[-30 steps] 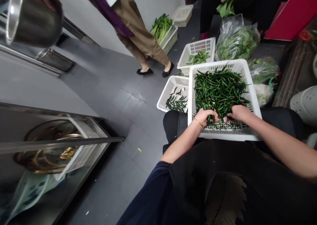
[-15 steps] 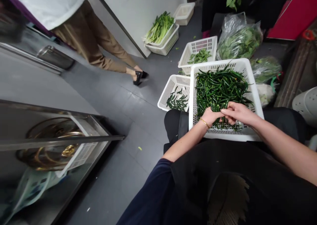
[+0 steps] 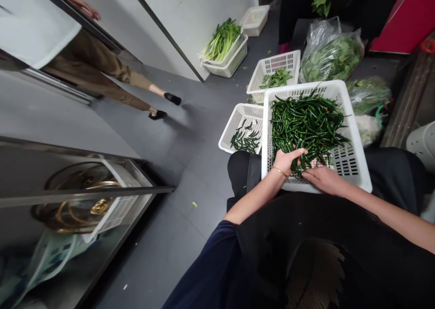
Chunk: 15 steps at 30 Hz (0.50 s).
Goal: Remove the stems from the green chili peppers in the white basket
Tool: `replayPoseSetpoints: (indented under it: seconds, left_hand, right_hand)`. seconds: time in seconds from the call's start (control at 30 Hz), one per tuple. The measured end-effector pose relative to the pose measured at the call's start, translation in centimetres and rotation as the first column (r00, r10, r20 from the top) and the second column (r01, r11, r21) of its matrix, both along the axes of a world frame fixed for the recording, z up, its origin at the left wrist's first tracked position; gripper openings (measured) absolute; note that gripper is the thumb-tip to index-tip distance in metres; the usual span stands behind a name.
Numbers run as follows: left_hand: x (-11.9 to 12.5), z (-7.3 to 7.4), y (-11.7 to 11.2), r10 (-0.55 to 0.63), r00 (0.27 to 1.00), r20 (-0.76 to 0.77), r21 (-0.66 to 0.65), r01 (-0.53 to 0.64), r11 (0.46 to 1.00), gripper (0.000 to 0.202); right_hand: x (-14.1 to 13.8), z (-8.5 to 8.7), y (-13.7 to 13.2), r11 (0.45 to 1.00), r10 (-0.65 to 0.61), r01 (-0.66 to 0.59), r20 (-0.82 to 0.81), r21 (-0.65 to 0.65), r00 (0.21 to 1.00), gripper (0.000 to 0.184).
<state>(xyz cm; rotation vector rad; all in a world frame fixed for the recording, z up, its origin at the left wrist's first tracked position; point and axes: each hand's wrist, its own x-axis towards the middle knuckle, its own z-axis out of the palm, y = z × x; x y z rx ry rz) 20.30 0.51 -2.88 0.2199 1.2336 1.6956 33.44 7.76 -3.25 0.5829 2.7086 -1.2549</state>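
Grey kitchen floor (image 3: 190, 164), white basket (image 3: 356, 168) on lap, chillies (image 3: 306, 118) heaped inside, left hand (image 3: 287, 159) dug into the pile, right hand (image 3: 322, 180) by the near rim, can't tell if either's gripping, smaller basket (image 3: 235, 123) beside.

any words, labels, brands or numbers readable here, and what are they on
No text can be read anywhere in the picture.
The large white basket of green chillies, the smaller baskets and the clear bags show no label or print.
Dark marks on the pale blue thing mirrored in the steel at lower left: too blurred to read.
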Motion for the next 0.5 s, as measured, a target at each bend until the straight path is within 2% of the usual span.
replayPoseSetpoints:
  seconds: [0.07, 0.23, 0.3, 0.4, 0.47, 0.5]
  left_hand:
    - [-0.3, 0.1, -0.2, -0.004, 1.0, -0.017, 0.006, 0.004, 1.0, 0.03]
    - [0.0, 0.2, -0.3, 0.134, 0.99, -0.035, -0.011, -0.135, 0.991, 0.024]
    - [0.3, -0.1, -0.3, 0.059, 0.998, 0.024, -0.061, -0.058, 0.996, 0.023]
    - [0.1, -0.6, -0.5, -0.154, 0.976, 0.151, -0.129, 0.174, 0.976, 0.024]
    - [-0.5, -0.9, -0.6, -0.189, 0.96, 0.204, -0.119, 0.216, 0.969, 0.024]
    - [-0.9, -0.9, -0.7, -0.172, 0.961, 0.216, -0.101, 0.197, 0.975, 0.023]
  right_hand:
    - [0.5, 0.0, 0.1, 0.995, 0.05, -0.049, -0.004, 0.084, 0.999, 0.042]
    - [0.6, 0.3, -0.1, 1.0, 0.026, -0.026, -0.118, 0.006, 0.993, 0.043]
    - [0.5, 0.7, -0.3, 0.995, 0.1, -0.097, -0.166, 0.027, 0.981, 0.041]
    - [0.8, 1.4, 0.2, 0.947, 0.32, -0.32, -0.148, 0.026, 0.936, 0.04]
    - [1.0, 1.8, 1.5, 0.901, 0.432, -0.433, -0.035, -0.034, 0.901, 0.041]
    - [1.0, 1.8, 2.5, 0.898, 0.439, -0.437, 0.036, -0.051, 0.898, 0.042]
